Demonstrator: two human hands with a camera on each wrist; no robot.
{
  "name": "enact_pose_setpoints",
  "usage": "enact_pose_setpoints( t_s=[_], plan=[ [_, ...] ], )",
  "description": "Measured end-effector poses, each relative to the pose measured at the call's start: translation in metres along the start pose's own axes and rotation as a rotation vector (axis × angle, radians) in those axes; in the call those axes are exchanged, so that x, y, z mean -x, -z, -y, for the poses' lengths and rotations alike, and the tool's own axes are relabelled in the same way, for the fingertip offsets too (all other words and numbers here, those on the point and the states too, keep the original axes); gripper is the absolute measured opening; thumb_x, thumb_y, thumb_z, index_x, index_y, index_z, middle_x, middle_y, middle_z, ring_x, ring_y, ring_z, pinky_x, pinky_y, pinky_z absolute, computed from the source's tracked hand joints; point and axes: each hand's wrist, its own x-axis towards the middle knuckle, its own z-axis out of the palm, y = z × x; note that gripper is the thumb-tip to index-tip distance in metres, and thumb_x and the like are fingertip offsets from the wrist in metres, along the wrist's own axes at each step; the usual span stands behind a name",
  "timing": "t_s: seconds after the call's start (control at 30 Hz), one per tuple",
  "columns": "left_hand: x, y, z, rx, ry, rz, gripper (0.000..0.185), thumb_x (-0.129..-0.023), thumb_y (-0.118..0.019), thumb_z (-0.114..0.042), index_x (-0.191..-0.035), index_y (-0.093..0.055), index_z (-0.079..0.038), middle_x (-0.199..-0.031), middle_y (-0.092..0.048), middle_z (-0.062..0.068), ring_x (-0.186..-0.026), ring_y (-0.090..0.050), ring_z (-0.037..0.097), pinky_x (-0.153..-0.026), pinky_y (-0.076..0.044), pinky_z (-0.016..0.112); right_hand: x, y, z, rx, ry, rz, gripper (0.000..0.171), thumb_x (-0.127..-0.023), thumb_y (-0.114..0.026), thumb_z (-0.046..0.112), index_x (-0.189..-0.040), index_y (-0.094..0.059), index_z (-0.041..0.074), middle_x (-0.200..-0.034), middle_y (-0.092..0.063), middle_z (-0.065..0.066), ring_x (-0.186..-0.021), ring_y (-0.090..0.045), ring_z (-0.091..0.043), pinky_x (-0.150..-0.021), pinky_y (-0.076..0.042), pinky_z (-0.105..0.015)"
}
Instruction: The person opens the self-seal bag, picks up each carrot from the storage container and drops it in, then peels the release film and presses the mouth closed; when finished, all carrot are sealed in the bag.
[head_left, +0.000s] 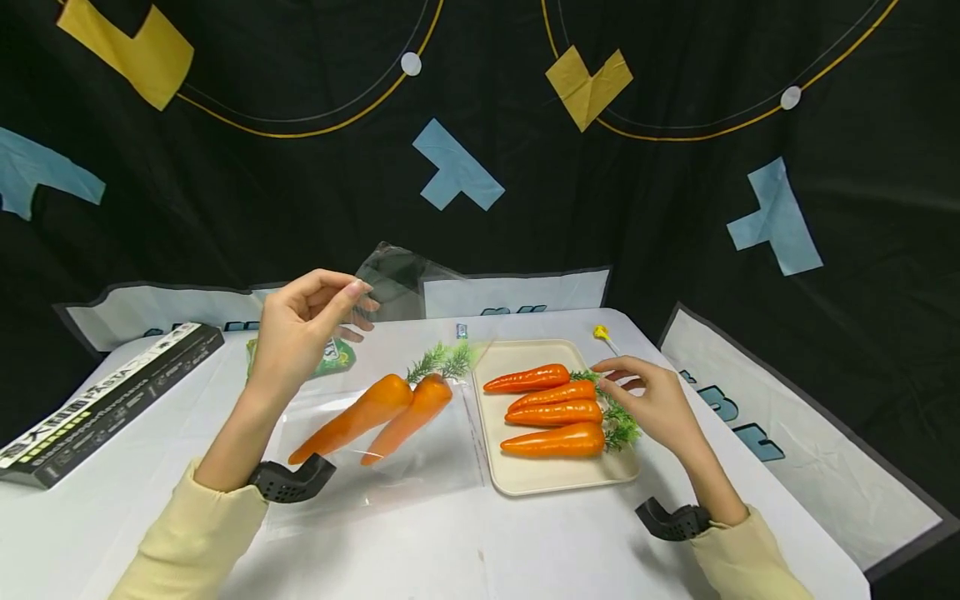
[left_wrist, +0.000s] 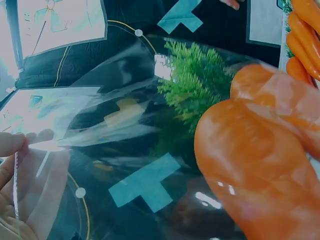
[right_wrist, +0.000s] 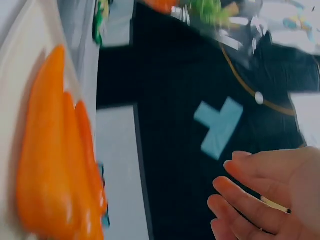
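Observation:
My left hand (head_left: pixel 307 329) is raised and pinches the upper edge of a clear plastic bag (left_wrist: pixel 110 100) between thumb and fingers. Two orange carrots (head_left: pixel 367 417) with feathery green tops (head_left: pixel 442 362) lie inside the bag, side by side, seen large through the film in the left wrist view. Several more carrots (head_left: pixel 558 440) rest on a cream tray (head_left: pixel 540 483), their leafy ends pointing right. Close over those greens (head_left: pixel 618 417) hovers my right hand (head_left: pixel 648 400), fingers loosely bent with nothing between them in the right wrist view.
A long black-and-white box (head_left: pixel 112 400) lies at the table's left side. Behind the left forearm is a green packet (head_left: pixel 337 357). A small yellow-headed tool (head_left: pixel 602 332) sits past the tray's far right corner, and a dark curtain (head_left: pixel 510 233) hangs behind.

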Motion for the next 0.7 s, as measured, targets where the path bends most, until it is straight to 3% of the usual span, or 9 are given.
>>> enact_pose_setpoints(
  t_s=[0.43, 0.7],
  plan=[
    [-0.014, -0.02, -0.006, 0.124, -0.059, -0.046, 0.019, -0.095, -0.062, -0.014, -0.101, -0.067, 0.003, -0.086, -0.071, 0.003, -0.07, -0.068, 0.02, -0.061, -0.057, 0.03, -0.044, -0.044, 0.049, -0.364, 0.041, 0.193, 0.026, -0.092, -0.068, 0.023, -0.115, -0.068, 0.011, -0.114, -0.067, -0.001, -0.097, -0.063, -0.017, -0.085, -0.052, -0.037],
    [-0.015, -0.027, -0.009, 0.183, -0.073, -0.076, 0.019, -0.095, -0.062, -0.013, -0.101, -0.066, 0.005, -0.085, -0.071, 0.005, -0.068, -0.069, 0.02, -0.062, -0.057, 0.03, -0.063, -0.063, 0.065, -0.633, 0.05, 0.173, 0.032, -0.096, -0.061, 0.015, -0.127, -0.06, 0.008, -0.125, -0.061, -0.007, -0.11, -0.058, -0.021, -0.093, -0.048, -0.034]
  ],
)
